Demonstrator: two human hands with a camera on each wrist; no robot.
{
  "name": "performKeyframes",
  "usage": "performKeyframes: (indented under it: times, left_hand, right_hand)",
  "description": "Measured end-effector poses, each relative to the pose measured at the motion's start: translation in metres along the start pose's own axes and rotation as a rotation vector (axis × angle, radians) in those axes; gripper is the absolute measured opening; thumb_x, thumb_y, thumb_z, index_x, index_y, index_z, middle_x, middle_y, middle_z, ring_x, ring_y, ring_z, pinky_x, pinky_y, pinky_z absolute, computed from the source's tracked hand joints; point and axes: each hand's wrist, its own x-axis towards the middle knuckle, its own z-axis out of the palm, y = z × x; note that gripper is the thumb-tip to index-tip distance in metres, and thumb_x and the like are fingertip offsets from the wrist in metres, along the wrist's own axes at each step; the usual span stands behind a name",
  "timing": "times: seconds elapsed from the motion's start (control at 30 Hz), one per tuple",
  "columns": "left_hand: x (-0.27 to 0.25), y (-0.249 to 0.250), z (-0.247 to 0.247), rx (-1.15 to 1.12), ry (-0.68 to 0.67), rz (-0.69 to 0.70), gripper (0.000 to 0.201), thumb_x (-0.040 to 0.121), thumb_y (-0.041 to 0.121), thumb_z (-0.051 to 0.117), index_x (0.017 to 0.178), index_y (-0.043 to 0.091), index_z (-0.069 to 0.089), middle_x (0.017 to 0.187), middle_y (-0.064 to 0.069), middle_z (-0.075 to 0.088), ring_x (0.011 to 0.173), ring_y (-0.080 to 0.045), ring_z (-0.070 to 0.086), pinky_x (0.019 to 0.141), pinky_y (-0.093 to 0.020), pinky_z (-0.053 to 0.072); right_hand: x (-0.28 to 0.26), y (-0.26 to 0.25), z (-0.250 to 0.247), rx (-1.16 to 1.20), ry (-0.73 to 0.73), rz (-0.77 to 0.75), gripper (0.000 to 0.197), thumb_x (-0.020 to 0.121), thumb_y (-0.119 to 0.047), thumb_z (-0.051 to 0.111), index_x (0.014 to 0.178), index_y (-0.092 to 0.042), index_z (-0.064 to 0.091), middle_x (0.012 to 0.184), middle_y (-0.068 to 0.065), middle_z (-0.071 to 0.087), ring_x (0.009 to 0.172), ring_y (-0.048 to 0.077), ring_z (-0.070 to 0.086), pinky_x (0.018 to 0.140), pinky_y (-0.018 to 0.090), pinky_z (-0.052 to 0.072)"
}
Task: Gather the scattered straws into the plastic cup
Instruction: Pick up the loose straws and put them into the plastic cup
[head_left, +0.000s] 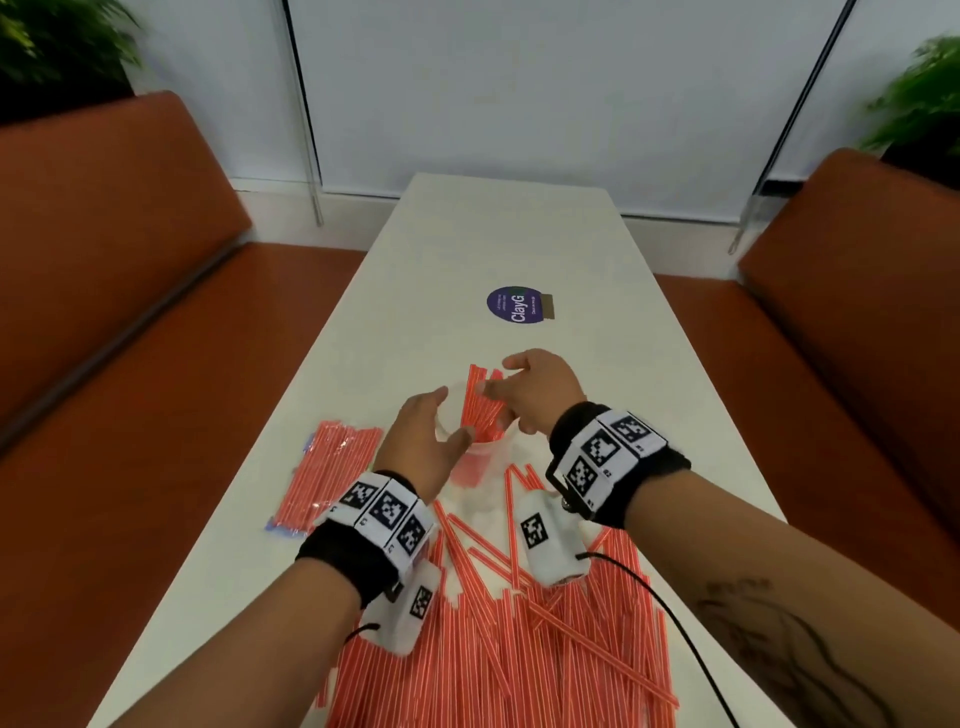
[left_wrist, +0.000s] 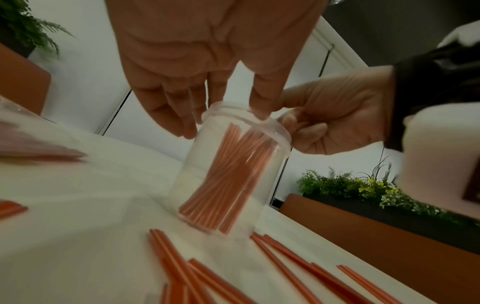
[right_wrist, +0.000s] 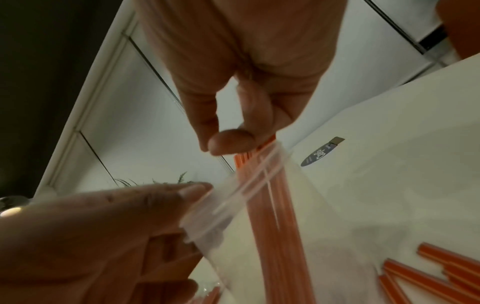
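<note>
Two hands work the plastic cup (head_left: 483, 441): my left hand (head_left: 426, 441) cups its rim to steady it while my right hand (head_left: 535, 395) pinches a straw bundle (head_left: 480, 402) standing inside.

Straws (head_left: 498, 639) orange-red with thin white stripes; cup (left_wrist: 233, 170) clear. Counter (head_left: 467, 249) white, its sticker (head_left: 514, 305) purple, lettered white. Benches (head_left: 104, 249) rust orange. Wristbands (head_left: 618, 457) black, bearing black-and-white checkered tags, blurred.
</note>
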Motion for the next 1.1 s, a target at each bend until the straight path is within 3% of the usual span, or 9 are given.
performKeyframes:
  times: [0.17, 0.27, 0.37, 0.47, 0.53, 0.6, 0.73, 0.83, 1.1]
  left_hand:
    - [-0.004, 0.006, -0.004, 0.049, -0.034, -0.030, 0.062, 0.089, 0.032, 0.056, 0.142, 0.013, 0.031, 0.148, -0.008, 0.034, 0.132, -0.025, 0.041, 0.110, -0.041, 0.034]
    - [-0.019, 0.020, -0.012, 0.105, 0.069, 0.029, 0.061, 0.088, 0.034, 0.056, 0.140, 0.012, 0.033, 0.147, -0.010, 0.034, 0.133, -0.027, 0.037, 0.111, -0.041, 0.032]
    - [-0.051, 0.047, -0.016, 0.069, 0.073, 0.204, 0.045, 0.088, 0.032, 0.056, 0.129, 0.017, 0.046, 0.131, -0.004, 0.047, 0.114, -0.020, 0.052, 0.098, -0.035, 0.044]
    - [-0.082, 0.063, -0.002, 0.146, -0.255, 0.219, 0.037, 0.088, 0.035, 0.055, 0.121, 0.018, 0.051, 0.115, 0.001, 0.055, 0.092, -0.012, 0.054, 0.080, -0.023, 0.042]
    - [-0.093, 0.063, 0.016, 0.343, -0.501, 0.156, 0.042, 0.086, 0.039, 0.056, 0.122, 0.018, 0.050, 0.118, 0.000, 0.056, 0.099, -0.015, 0.056, 0.086, -0.027, 0.045]
    - [-0.101, 0.059, 0.034, 0.539, -0.614, 0.107, 0.046, 0.085, 0.039, 0.059, 0.122, 0.014, 0.051, 0.121, -0.003, 0.057, 0.107, -0.019, 0.057, 0.090, -0.031, 0.047]
    - [-0.112, 0.053, 0.052, 0.657, -0.656, 0.086, 0.035, 0.083, 0.028, 0.065, 0.111, 0.008, 0.060, 0.110, -0.008, 0.065, 0.095, -0.020, 0.061, 0.076, -0.027, 0.046]
    - [-0.113, 0.053, 0.054, 0.672, -0.633, 0.076, 0.040, 0.081, 0.027, 0.067, 0.115, 0.009, 0.056, 0.113, -0.007, 0.062, 0.099, -0.021, 0.061, 0.081, -0.028, 0.047]
    - [-0.115, 0.050, 0.059, 0.669, -0.590, 0.087, 0.048, 0.079, 0.028, 0.069, 0.120, 0.010, 0.051, 0.118, -0.006, 0.057, 0.104, -0.022, 0.059, 0.089, -0.031, 0.049]
  right_hand:
    - [-0.032, 0.000, -0.036, 0.081, 0.133, -0.079, 0.057, 0.084, -0.014, 0.066, 0.133, -0.017, 0.037, 0.115, 0.004, 0.050, 0.051, 0.018, 0.059, 0.034, 0.010, 0.034]
    - [-0.058, 0.011, -0.072, 0.007, 0.158, -0.004, 0.039, 0.085, -0.015, 0.064, 0.121, -0.015, 0.047, 0.096, 0.006, 0.061, 0.049, 0.016, 0.059, 0.033, 0.015, 0.035]
    - [-0.088, 0.039, -0.101, -0.115, 0.049, 0.135, 0.019, 0.085, -0.018, 0.065, 0.100, -0.010, 0.057, 0.078, 0.008, 0.065, 0.048, 0.017, 0.059, 0.037, 0.021, 0.033]
    - [-0.116, 0.073, -0.106, -0.314, -0.072, 0.266, 0.020, 0.086, -0.025, 0.065, 0.081, -0.007, 0.058, 0.067, 0.007, 0.063, 0.047, 0.016, 0.058, 0.037, 0.019, 0.035]
    - [-0.130, 0.092, -0.096, -0.474, -0.172, 0.347, 0.031, 0.086, -0.033, 0.064, 0.074, -0.006, 0.055, 0.061, 0.005, 0.060, 0.042, 0.013, 0.058, 0.036, 0.018, 0.037]
    - [-0.139, 0.103, -0.082, -0.533, -0.223, 0.399, 0.037, 0.084, -0.038, 0.064, 0.070, -0.007, 0.050, 0.059, 0.003, 0.057, 0.034, 0.008, 0.055, 0.034, 0.017, 0.038]
    - [-0.145, 0.106, -0.057, -0.630, -0.240, 0.363, 0.034, 0.084, -0.033, 0.065, 0.066, -0.012, 0.046, 0.062, 0.002, 0.051, 0.052, 0.015, 0.055, 0.044, 0.020, 0.041]
    - [-0.140, 0.104, -0.046, -0.635, -0.230, 0.346, 0.031, 0.083, -0.025, 0.066, 0.063, -0.012, 0.046, 0.064, 0.002, 0.053, 0.069, 0.023, 0.064, 0.049, 0.021, 0.043]
    - [-0.132, 0.109, -0.037, -0.614, -0.167, 0.366, 0.033, 0.088, -0.019, 0.058, 0.063, -0.011, 0.040, 0.063, 0.002, 0.046, 0.066, 0.019, 0.055, 0.049, 0.020, 0.041]
